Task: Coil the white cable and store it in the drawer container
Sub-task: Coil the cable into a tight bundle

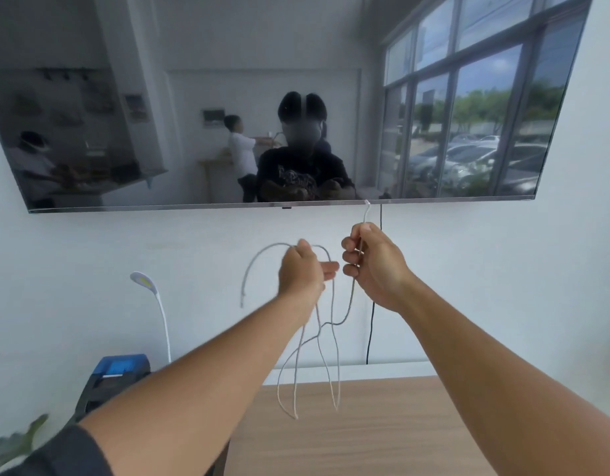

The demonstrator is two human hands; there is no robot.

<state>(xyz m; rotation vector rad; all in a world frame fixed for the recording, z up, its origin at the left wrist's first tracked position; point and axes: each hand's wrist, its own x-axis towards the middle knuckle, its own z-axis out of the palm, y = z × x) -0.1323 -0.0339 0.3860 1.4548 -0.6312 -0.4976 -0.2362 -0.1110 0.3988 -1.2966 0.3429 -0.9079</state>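
Note:
The white cable (pixel 334 355) hangs in long loops in front of the white wall, held up at chest height. My left hand (pixel 302 273) is closed on the gathered top of the loops, and a short free end arcs out to its left and droops down. My right hand (pixel 374 266) grips a strand close beside it, with the cable's plug end sticking up above the fist toward the screen's lower edge. The loops' lowest bends dangle just above the wooden tabletop (pixel 382 427). No drawer container is in view.
A large dark wall-mounted screen (pixel 279 97) fills the upper view. A black power cord (pixel 370 331) runs down the wall behind my right hand. A white gooseneck lamp (pixel 159 310), a blue-and-black device (pixel 114 376) and a plant leaf (pixel 18 441) sit at lower left.

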